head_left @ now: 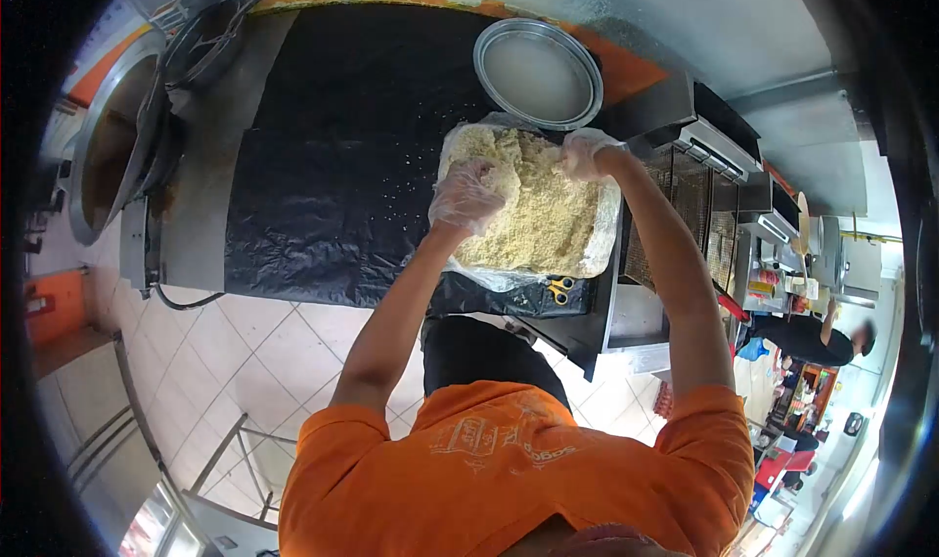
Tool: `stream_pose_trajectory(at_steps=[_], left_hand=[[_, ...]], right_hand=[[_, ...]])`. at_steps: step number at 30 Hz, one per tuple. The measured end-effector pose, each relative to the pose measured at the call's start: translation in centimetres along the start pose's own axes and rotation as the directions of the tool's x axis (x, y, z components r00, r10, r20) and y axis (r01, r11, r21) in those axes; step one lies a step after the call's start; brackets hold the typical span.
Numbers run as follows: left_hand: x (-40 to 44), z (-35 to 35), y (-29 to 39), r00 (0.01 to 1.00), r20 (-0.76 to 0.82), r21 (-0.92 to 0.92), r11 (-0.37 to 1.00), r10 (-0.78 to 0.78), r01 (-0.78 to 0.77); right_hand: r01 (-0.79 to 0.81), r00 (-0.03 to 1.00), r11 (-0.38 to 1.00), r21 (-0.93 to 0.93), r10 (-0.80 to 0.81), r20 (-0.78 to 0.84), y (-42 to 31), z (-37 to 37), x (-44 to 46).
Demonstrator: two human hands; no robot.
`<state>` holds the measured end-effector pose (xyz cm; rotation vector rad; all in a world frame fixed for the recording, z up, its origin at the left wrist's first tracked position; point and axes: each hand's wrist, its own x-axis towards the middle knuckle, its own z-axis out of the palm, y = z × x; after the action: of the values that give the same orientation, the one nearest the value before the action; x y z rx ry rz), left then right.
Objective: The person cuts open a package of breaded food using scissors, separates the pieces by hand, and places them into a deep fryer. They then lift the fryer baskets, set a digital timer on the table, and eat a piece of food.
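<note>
Pale yellow crumbs, like breadcrumbs (543,226), fill a tray lined with clear plastic (599,249). My left hand (468,197), in a clear plastic glove, presses into the crumbs at the tray's left side. Its fingers look curled, and crumbs partly hide the fingertips. At the upper right corner of the tray is my right hand (590,156), gloved the same way, with its fingers closed at the edge of the crumbs. What either hand grips does not show. Yellow and black scissors (560,289) lie just below the tray.
Black plastic sheeting (323,195) covers the counter, with scattered crumbs on it. A round metal pan (539,73) sits behind the tray. Fryer baskets (722,234) stand to the right, a large round metal vessel (115,136) far left. Another person (817,340) is at far right.
</note>
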<state>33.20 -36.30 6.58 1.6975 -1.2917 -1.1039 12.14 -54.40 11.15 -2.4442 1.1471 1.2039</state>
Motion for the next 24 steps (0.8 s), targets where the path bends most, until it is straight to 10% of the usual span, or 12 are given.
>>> stream_pose_trajectory(at_steps=[10,16,18,24], left_hand=[[1.2,1.3,-1.7,0.991,-0.093,0.137,0.987,0.098,-0.085],[1.7,1.8,-3.3,0.986,-0.075,0.088,0.986,0.146,-0.140],[1.5,1.7,-3.3,0.981,-0.071,0.153,0.973,0.183,-0.170],[1.1,0.8,-2.1,0.987,0.008,0.128,0.979,0.161,-0.161]], right_hand=[[0.034,0.998,0.995,0.091,-0.038,0.042,1.7,3.2,3.6],[0.221,0.973,0.972,-0.078,-0.214,0.089,2.5,3.6,5.5],[0.302,0.934,0.868,-0.395,-0.187,0.303,1.6,3.0,5.4],[0.317,0.948,0.908,-0.273,-0.307,0.081,0.7,2.3,2.6]])
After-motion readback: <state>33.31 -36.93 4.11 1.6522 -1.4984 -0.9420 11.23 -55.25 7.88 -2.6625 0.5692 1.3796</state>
